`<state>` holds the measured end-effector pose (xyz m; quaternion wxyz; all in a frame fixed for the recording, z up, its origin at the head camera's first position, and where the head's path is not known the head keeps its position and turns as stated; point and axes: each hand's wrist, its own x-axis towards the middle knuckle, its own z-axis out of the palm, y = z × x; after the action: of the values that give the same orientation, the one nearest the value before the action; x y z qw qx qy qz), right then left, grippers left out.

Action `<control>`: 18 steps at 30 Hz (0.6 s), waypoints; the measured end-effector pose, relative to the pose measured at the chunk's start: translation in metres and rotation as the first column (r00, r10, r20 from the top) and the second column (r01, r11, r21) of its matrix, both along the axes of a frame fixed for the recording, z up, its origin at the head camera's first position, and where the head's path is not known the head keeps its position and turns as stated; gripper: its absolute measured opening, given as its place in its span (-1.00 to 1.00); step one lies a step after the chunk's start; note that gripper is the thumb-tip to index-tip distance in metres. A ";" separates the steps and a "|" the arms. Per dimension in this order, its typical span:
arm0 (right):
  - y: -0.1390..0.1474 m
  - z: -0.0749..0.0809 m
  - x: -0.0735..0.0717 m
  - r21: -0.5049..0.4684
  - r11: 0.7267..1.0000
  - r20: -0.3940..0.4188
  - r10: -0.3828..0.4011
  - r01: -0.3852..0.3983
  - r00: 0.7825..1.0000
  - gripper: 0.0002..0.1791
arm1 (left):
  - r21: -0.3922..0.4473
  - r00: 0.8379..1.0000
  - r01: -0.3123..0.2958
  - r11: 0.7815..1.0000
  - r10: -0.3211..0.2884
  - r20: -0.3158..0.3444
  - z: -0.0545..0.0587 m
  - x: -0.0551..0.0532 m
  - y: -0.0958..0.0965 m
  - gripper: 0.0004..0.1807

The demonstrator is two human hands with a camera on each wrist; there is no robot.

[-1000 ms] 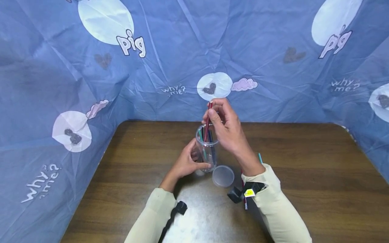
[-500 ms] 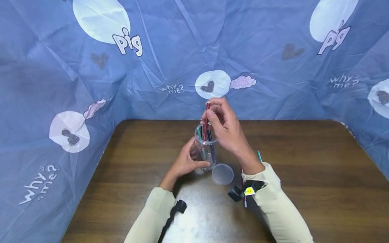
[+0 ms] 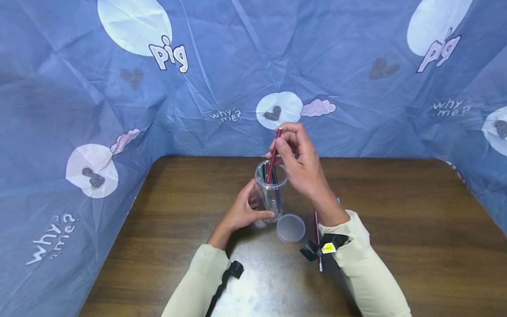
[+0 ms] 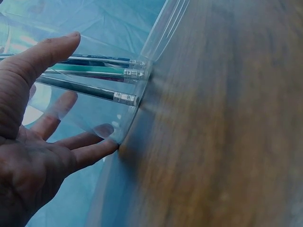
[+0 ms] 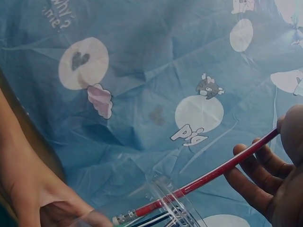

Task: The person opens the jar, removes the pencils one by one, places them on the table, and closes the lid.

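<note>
My left hand (image 3: 240, 210) holds a clear plastic jar (image 3: 273, 207) upright on the table, thumb on the near side and fingers around the far side. Several pencils stand in it, among them a green pencil (image 4: 94, 71) and a dark pencil (image 4: 85, 90), with metal-capped eraser ends at the bottom. Over the jar, my right hand (image 3: 304, 169) pinches a red pencil (image 3: 274, 156) near its top. This pencil slants through the jar's mouth; its eraser end (image 5: 125, 217) is inside, above the bottom.
A round translucent lid (image 3: 291, 229) lies on the brown wooden table (image 3: 416, 229) in front of the jar. Another red pencil (image 3: 316, 229) lies partly under my right wrist, with a teal tip (image 3: 338, 200) beyond it. Blue printed cloth (image 3: 356, 123) rises behind the table.
My right hand has moved slightly up and to the right, and the red pencil now leans further right. The left hand and jar stay in place.
</note>
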<state>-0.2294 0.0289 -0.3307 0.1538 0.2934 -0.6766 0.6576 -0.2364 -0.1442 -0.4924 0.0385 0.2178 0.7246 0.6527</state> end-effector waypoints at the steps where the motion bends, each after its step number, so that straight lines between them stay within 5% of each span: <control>1: 0.000 0.001 0.000 -0.002 1.000 0.000 -0.001 0.001 1.000 -0.80 | 0.000 1.000 -0.001 1.000 0.001 -0.005 0.000 0.000 0.000 0.10; 9: 0.004 0.006 0.000 -0.004 1.000 0.005 -0.005 0.005 1.000 -0.78 | -0.029 1.000 -0.020 0.999 0.019 -0.004 0.002 0.002 0.001 0.09; 18: 0.008 0.010 -0.001 -0.058 0.998 -0.110 -0.045 0.038 0.993 -0.77 | -0.029 1.000 -0.020 0.999 0.021 0.012 0.001 0.001 0.001 0.09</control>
<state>-0.2305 0.0366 -0.3212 0.2130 0.3110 -0.6542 0.6557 -0.2358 -0.1433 -0.4918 0.0395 0.2057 0.7360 0.6438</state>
